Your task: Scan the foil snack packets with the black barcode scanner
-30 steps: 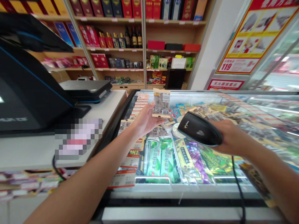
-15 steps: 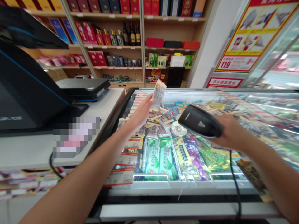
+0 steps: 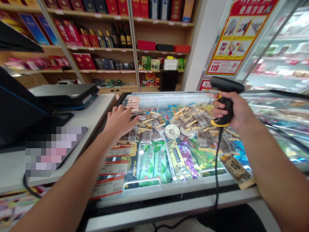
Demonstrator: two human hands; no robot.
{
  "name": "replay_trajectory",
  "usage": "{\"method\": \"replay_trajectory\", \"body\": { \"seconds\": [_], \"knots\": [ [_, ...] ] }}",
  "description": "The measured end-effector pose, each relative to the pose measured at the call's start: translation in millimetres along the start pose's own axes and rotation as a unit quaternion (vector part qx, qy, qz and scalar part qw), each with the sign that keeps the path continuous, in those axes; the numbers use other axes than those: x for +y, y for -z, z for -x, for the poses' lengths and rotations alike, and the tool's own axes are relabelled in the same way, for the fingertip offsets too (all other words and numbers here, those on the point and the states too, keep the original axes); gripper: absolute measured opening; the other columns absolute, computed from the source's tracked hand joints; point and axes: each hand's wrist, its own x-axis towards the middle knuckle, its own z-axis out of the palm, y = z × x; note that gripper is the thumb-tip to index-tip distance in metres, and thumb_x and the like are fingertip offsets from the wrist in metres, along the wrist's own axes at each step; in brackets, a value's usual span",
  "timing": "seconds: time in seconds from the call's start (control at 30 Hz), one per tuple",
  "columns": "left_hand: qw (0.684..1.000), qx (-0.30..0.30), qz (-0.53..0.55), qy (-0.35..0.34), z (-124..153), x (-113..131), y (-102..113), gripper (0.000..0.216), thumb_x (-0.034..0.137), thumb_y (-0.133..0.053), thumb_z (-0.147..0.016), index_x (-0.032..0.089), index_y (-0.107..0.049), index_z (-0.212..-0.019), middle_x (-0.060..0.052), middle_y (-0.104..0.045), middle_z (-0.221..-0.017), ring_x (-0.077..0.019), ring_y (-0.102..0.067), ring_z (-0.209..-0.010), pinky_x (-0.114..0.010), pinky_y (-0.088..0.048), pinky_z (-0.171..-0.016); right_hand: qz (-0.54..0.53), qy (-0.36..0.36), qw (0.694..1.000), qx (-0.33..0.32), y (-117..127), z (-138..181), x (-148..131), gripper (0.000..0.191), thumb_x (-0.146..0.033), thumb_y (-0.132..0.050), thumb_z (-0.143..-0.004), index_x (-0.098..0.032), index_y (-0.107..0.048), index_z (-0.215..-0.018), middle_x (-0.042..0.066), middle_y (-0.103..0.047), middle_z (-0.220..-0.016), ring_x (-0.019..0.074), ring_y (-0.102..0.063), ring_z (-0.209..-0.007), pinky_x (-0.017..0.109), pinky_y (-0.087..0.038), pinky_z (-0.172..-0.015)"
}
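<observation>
My right hand (image 3: 235,111) grips a black and yellow barcode scanner (image 3: 228,106), raised above the glass-topped chest freezer (image 3: 166,95). Its cord hangs down past the freezer's front edge. Palm down, my left hand (image 3: 122,120) is over the left heap of small snack packets (image 3: 146,125), fingers apart and thumb pointing right. A packet lies by its fingertips; the hand hides part of the heap. A second heap of the same brown and cream packets (image 3: 187,116) spreads across the middle and right of the glass. One packet (image 3: 238,170) lies alone near the front right edge.
Green ice-cream packs (image 3: 153,161) and round silver lids (image 3: 172,131) show among the packets. Price labels (image 3: 108,187) line the left. A counter with a blurred-out flat object (image 3: 56,149) and a weighing scale (image 3: 65,93) adjoins the freezer. Stocked shelves (image 3: 101,48) stand behind.
My left hand has let go of the snack packet it held up and moved down-left onto the left heap. My right hand has lifted the scanner up and to the right. The view has shifted right.
</observation>
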Motion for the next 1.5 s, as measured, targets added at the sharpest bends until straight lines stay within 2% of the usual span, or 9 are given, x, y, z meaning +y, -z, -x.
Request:
{"method": "replay_trajectory", "body": {
  "seconds": [0.13, 0.37, 0.53, 0.7, 0.83, 0.9, 1.07, 1.13, 1.5],
  "knots": [
    [0.995, 0.071, 0.035, -0.057, 7.7, 41.2, 4.1, 0.046, 0.049, -0.049, -0.097, 0.022, -0.061, -0.133, -0.016, -0.052, -0.145, -0.0389, -0.046, -0.134, -0.057, -0.042, -0.107, -0.051, -0.018, 0.998, -0.015, 11.1, -7.1, -1.5, 0.017, -0.023, -0.071, -0.077, -0.019, -0.056, -0.085, -0.009, -0.042, -0.055, 0.0039, -0.033, -0.041, 0.017, -0.031, -0.042],
    [0.957, -0.074, 0.162, -0.228, -6.9, 171.0, -29.3, 0.055, 0.047, -0.057, -0.096, 0.019, -0.048, -0.143, -0.016, -0.051, -0.152, -0.0333, -0.049, -0.137, -0.050, -0.042, -0.113, -0.076, -0.049, 0.996, -0.019, 20.7, -22.2, 11.6, 0.020, -0.026, -0.071, -0.078, -0.021, -0.053, -0.085, -0.009, -0.043, -0.055, 0.0057, -0.033, -0.041, 0.017, -0.033, -0.040],
    [0.956, -0.064, 0.178, -0.225, -31.3, 205.4, -52.5, 0.044, 0.041, -0.060, -0.094, 0.019, -0.056, -0.132, -0.014, -0.056, -0.147, -0.0322, -0.054, -0.133, -0.045, -0.047, -0.107, -0.054, -0.060, 0.997, -0.012, 20.2, -26.3, 17.5, 0.025, -0.028, -0.072, -0.075, -0.022, -0.050, -0.084, -0.010, -0.043, -0.055, 0.0054, -0.033, -0.040, 0.018, -0.034, -0.041],
    [0.957, -0.070, 0.178, -0.217, -26.3, 193.0, -45.1, 0.030, 0.026, -0.049, -0.096, 0.017, -0.064, -0.120, -0.018, -0.070, -0.120, -0.0327, -0.068, -0.109, -0.044, -0.052, -0.093, -0.030, -0.052, 0.998, -0.016, 17.3, -23.6, 16.7, 0.028, -0.030, -0.073, -0.073, -0.022, -0.049, -0.085, -0.010, -0.043, -0.057, 0.0051, -0.033, -0.041, 0.018, -0.034, -0.042],
    [0.947, -0.012, 0.307, -0.093, -18.5, 159.0, -28.5, 0.027, 0.025, -0.041, -0.099, 0.020, -0.067, -0.102, -0.011, -0.072, -0.086, -0.0289, -0.072, -0.090, -0.041, -0.052, -0.089, 0.025, -0.028, 0.998, -0.060, 15.7, -15.1, 13.3, 0.029, -0.034, -0.075, -0.073, -0.022, -0.051, -0.084, -0.009, -0.042, -0.056, 0.0061, -0.032, -0.041, 0.020, -0.030, -0.039],
    [0.907, 0.015, 0.420, -0.009, -16.6, 136.9, -21.6, 0.024, 0.024, -0.044, -0.097, 0.021, -0.063, -0.082, -0.007, -0.068, -0.074, -0.0260, -0.071, -0.084, -0.039, -0.054, -0.089, 0.077, -0.020, 0.991, -0.111, 14.1, -8.8, 12.7, 0.030, -0.037, -0.076, -0.075, -0.022, -0.052, -0.083, -0.008, -0.043, -0.056, 0.0067, -0.033, -0.041, 0.021, -0.028, -0.038],
    [0.675, -0.041, 0.712, 0.188, -3.4, 92.3, -11.8, 0.021, 0.022, -0.042, -0.097, 0.019, -0.059, -0.085, -0.001, -0.070, -0.076, -0.0158, -0.071, -0.069, -0.038, -0.059, -0.085, 0.219, -0.015, 0.948, -0.229, 5.8, 4.2, 19.7, 0.032, -0.042, -0.079, -0.078, -0.021, -0.055, -0.080, -0.006, -0.046, -0.054, 0.0077, -0.036, -0.040, 0.022, -0.025, -0.038],
    [0.622, -0.032, 0.749, 0.225, 4.6, 84.2, -10.9, 0.017, 0.020, -0.045, -0.096, 0.019, -0.059, -0.087, -0.001, -0.072, -0.080, -0.0143, -0.073, -0.073, -0.039, -0.059, -0.089, 0.284, -0.016, 0.924, -0.256, 1.8, 6.4, 25.2, 0.031, -0.042, -0.078, -0.080, -0.020, -0.056, -0.077, -0.005, -0.048, -0.053, 0.0085, -0.039, -0.040, 0.022, -0.026, -0.039],
    [0.527, -0.090, 0.805, 0.255, 13.6, 86.9, -16.3, 0.018, 0.015, -0.045, -0.092, 0.016, -0.063, -0.092, -0.008, -0.077, -0.096, -0.0182, -0.075, -0.087, -0.047, -0.052, -0.108, 0.495, 0.143, 0.808, -0.285, -27.8, 16.7, 47.7, 0.013, -0.033, -0.074, -0.073, -0.022, -0.069, -0.078, -0.001, -0.065, -0.066, 0.0156, -0.055, -0.057, 0.027, -0.047, -0.053]
  ]
}}
